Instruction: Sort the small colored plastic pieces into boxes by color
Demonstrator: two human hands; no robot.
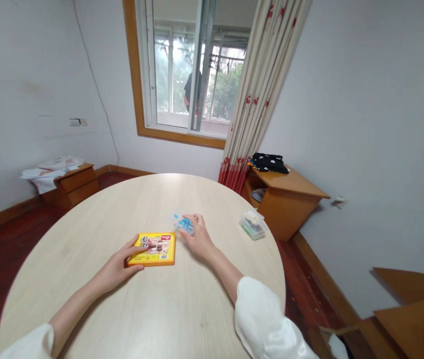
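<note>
A flat yellow box (pixel 158 253) with pictures on its lid lies on the round pale wooden table (pixel 95 234). My left hand (pixel 122 263) rests at the box's left edge, thumb under its near side and a finger lying across the lid. My right hand (pixel 197 238) is just right of the box, fingers closed on a clear plastic sheet or bag with blue print (pixel 182 223) lying on the table.
A small clear plastic case (pixel 252 225) sits near the table's right edge. Behind it stands a low wooden cabinet (pixel 290 199) with dark spotted cloth (pixel 269 162). A curtain (pixel 260 94) hangs by the window. Another low cabinet (pixel 73 183) with papers stands at left.
</note>
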